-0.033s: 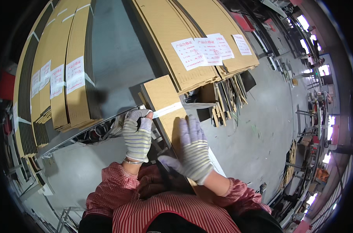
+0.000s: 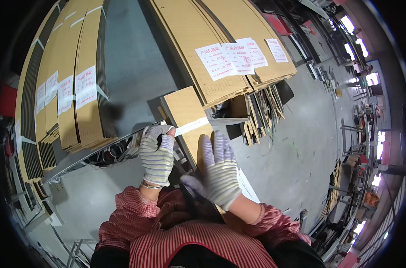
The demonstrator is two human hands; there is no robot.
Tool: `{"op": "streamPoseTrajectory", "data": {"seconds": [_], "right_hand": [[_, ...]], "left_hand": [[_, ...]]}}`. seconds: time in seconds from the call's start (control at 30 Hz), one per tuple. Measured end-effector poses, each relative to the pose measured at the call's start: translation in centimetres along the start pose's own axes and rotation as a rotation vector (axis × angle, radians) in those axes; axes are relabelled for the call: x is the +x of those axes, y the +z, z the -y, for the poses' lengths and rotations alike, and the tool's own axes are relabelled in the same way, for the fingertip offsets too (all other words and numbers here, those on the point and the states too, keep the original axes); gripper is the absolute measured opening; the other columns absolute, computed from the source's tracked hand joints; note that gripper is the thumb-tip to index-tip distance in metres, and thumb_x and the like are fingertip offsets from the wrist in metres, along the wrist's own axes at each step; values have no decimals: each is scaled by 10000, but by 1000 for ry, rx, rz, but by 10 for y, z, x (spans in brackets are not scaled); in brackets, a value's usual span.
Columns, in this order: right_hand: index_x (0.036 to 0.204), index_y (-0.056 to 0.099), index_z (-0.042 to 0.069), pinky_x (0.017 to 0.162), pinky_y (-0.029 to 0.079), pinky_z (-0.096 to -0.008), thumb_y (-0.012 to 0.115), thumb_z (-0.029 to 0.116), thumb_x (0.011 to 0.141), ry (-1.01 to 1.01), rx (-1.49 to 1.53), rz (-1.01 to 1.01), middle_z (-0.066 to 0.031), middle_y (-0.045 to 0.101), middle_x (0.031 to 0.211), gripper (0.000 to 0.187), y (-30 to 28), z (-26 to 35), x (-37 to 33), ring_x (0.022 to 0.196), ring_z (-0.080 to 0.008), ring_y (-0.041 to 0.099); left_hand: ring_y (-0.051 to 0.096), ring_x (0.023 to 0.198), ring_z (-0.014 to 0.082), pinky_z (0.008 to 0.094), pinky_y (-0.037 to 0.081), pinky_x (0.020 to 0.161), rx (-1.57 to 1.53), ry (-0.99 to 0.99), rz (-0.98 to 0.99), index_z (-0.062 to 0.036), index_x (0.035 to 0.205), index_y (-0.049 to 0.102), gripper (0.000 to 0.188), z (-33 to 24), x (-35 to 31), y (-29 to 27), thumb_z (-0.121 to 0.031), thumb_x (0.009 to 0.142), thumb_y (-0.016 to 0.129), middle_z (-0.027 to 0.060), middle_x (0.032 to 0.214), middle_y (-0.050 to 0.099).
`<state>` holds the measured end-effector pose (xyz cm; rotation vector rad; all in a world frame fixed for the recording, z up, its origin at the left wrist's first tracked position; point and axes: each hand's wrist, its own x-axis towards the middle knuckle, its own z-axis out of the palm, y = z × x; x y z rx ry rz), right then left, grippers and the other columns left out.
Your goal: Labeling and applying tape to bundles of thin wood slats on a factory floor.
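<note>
In front of me lies a narrow bundle of tan cardboard strips (image 2: pixel 185 107), with a white band (image 2: pixel 191 126) across its top. My left hand (image 2: pixel 157 154), in a striped knit glove, is closed at the bundle's left edge. Its thumb and fingers pinch the left end of the white band. My right hand (image 2: pixel 220 172), gloved the same way, rests flat on the near part of the bundle. Its fingers point away from me and the thumb is spread to the left. The bundle's near end is partly hidden under the right hand and wrist.
Banded cardboard stacks with white labels (image 2: pixel 86 87) stand on the grey tabletop (image 2: pixel 129 58) at left. More labelled cardboard (image 2: pixel 189 49) lies at the far right of the table. Under it are thin offcut strips (image 2: pixel 263 111). Grey floor (image 2: pixel 296 147) stretches right toward racks.
</note>
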<state>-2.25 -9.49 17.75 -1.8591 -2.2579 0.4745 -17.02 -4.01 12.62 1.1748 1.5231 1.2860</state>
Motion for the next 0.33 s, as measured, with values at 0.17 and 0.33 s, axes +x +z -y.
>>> {"op": "streamPoseTrajectory", "data": {"seconds": [0.17,0.33], "right_hand": [[1374,275,-31,978,336,-544,744,394,661,31,-42,-59,-360,273,1355,954,13,-2,0,1175,-514,367],[1419,230,17,987,299,-543,666,389,719,52,27,-31,-302,273,1399,905,13,-2,-1,1204,-453,354]], "left_hand": [[523,647,78,252,428,590,321,292,102,-15,794,608,68,-22,34,3,-60,834,640,1,700,567],[550,571,86,228,479,570,411,508,268,-41,938,574,89,-35,82,17,-67,863,615,14,690,577]]}}
